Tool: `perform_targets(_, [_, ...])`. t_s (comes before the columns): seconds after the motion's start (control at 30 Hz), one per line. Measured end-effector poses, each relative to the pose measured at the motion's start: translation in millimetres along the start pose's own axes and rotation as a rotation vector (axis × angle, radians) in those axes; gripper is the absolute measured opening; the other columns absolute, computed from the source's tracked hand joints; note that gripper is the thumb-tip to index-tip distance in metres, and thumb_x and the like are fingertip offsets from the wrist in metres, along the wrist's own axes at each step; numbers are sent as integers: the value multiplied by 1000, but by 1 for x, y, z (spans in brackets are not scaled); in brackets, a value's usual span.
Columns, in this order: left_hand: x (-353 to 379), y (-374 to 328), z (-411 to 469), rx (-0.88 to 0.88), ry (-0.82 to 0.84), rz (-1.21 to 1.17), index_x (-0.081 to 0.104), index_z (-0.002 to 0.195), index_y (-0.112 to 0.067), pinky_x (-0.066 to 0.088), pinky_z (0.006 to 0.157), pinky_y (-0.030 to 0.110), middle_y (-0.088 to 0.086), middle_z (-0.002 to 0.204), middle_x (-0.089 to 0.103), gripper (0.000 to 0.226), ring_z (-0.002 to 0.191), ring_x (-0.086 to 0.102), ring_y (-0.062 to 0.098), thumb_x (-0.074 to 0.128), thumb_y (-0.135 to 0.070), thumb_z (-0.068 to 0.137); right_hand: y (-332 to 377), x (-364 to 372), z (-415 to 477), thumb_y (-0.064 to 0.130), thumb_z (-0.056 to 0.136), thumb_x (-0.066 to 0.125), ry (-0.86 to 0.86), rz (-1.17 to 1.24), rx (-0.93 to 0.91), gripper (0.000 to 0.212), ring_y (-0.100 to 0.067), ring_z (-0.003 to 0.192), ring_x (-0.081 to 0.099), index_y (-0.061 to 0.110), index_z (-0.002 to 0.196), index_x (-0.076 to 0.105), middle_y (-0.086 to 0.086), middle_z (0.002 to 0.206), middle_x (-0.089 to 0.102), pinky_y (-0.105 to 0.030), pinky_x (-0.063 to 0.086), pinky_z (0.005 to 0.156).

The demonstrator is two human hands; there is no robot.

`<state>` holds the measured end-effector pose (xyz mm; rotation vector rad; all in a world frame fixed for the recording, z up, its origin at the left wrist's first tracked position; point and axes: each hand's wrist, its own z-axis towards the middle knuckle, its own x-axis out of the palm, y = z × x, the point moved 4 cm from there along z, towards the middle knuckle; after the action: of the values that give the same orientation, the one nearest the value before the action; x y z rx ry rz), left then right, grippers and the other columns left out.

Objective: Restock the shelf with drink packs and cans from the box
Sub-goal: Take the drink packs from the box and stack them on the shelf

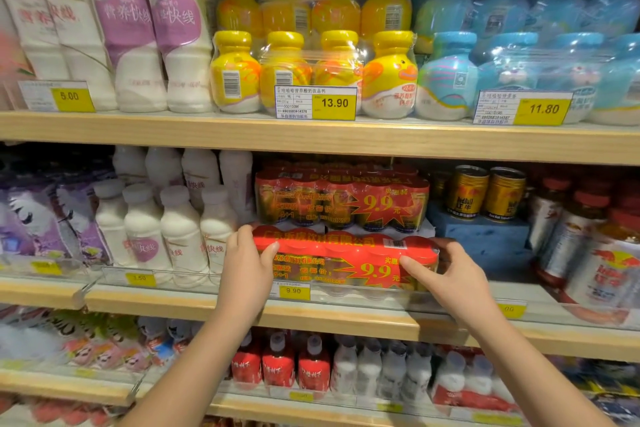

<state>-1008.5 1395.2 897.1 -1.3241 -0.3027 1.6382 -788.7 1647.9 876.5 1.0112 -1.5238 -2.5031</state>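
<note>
While the left hand (pixel 247 253) and right hand (pixel 450 270) hold the red pack (pixel 341 260) by its ends, it looks heavy and slippery.

left hand (pixel 247 255): gripped the left end of the red can pack (pixel 343 260), thumb on its front.
right hand (pixel 446 274): gripped the pack's right end, thumb across the front.
red can pack: held level between both hands, just above the shelf (pixel 346 317) edge.
second red pack (pixel 341 201): just above and behind the hands.
white bottles (pixel 162 229): left of the left hand.
gold Red Bull cans (pixel 485 192): above the right hand.
9.90 price tag (pixel 293 291): below, between the wrists.
</note>
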Motion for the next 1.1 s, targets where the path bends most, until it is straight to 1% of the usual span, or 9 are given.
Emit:
perform_targets(0.1, [0,-5,-6,14,18,22,37,150,-5,42,103,34,14,147,42,57,129,49,26,61,-22,100,2,0,-2,55,79,80,29,-40,-4,54,6,85,58,36,117,47,26,95,58,-23,49,72])
perform_targets(0.2, [-2,-9,-13,65,9,56,35,151,-8,38,100,28,10,146,39,57,120,48,17,59,-13,100,3,-1,-3,51,82,80,50,-78,-17,57,5,85,58,31,125,48,18,100,61,-21,46,68])
perform_targets(0.27, [-2,-13,-19,128,-5,90,37,151,-9,37,103,28,8,146,39,56,128,45,19,60,-11,99,4,-2,-4,47,83,80,55,-83,-23,63,1,88,59,25,134,50,9,109,64,-22,47,70])
perform_targets(0.47, [-6,-22,-35,207,-3,92,42,150,-15,26,106,17,1,145,42,57,135,41,13,65,-20,98,2,-5,-9,42,85,79,51,-21,-37,70,-14,105,64,20,144,47,1,125,65,-34,54,88])
perform_targets(0.63, [-16,-19,-46,220,-19,43,45,148,-18,32,110,24,-4,142,46,59,132,43,9,68,-31,96,9,-10,-25,44,86,78,-5,-18,-86,76,-17,130,54,21,150,44,2,142,56,-42,48,107])
perform_targets(0.77, [-33,-14,-53,228,-36,-39,47,146,-24,35,109,27,-13,135,44,58,130,45,10,69,-36,94,24,-17,-47,46,85,78,-32,3,-127,74,-13,130,53,27,149,45,5,143,54,-37,47,107])
perform_targets(0.9, [-55,-6,-65,234,-13,-179,49,143,-27,46,109,38,-9,135,49,56,126,49,8,69,-38,92,42,-19,-85,50,83,78,-25,32,-136,71,-6,125,56,31,145,49,11,140,57,-31,48,101])
perform_targets(0.97, [-66,3,-75,254,9,-218,50,141,-31,46,105,31,-11,133,50,54,123,50,3,69,-41,91,52,-13,-111,50,82,78,-9,89,-118,70,-2,121,57,32,144,50,14,137,59,-27,48,98])
perform_targets(1.1, [-84,41,-99,248,81,-289,50,141,-31,44,101,22,-14,132,51,52,122,50,-5,69,-38,93,60,14,-169,51,81,76,50,162,-60,68,1,117,62,35,142,51,17,133,61,-35,55,97])
